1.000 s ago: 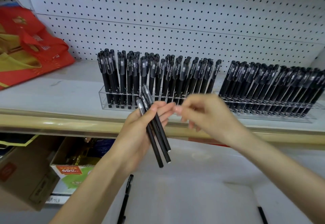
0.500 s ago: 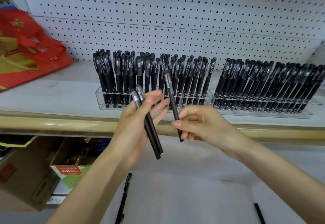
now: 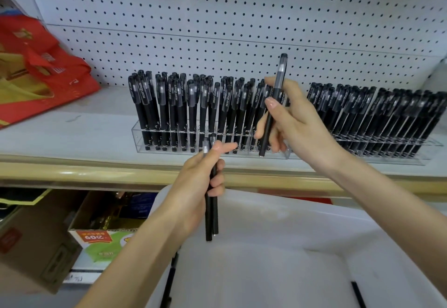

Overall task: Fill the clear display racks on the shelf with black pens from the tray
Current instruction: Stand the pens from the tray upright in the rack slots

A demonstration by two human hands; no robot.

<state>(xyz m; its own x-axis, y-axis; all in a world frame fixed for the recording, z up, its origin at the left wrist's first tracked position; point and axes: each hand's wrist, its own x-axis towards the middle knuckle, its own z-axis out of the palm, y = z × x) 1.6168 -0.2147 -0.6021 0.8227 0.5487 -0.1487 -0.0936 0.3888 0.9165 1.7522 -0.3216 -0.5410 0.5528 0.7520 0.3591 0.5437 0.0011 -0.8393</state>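
Note:
Two clear display racks stand side by side on the shelf, the left rack [image 3: 140,138] and the right rack [image 3: 422,156], both packed with upright black pens. My right hand [image 3: 297,124] pinches one black pen [image 3: 278,90] upright, its tip just above the right end of the left rack. My left hand [image 3: 200,182] grips two black pens [image 3: 211,218] below the shelf edge, over the white tray [image 3: 278,247]. Loose pens [image 3: 169,281] lie in the tray.
A red bag [image 3: 41,73] sits on the shelf at the left. White pegboard backs the shelf. Cardboard boxes [image 3: 96,237] stand below the shelf at the lower left. The shelf's tan front edge [image 3: 96,170] runs across the view.
My right hand took one pen from my left hand and lifted it up to the right end of the left rack. My left hand now holds two pens and has lowered.

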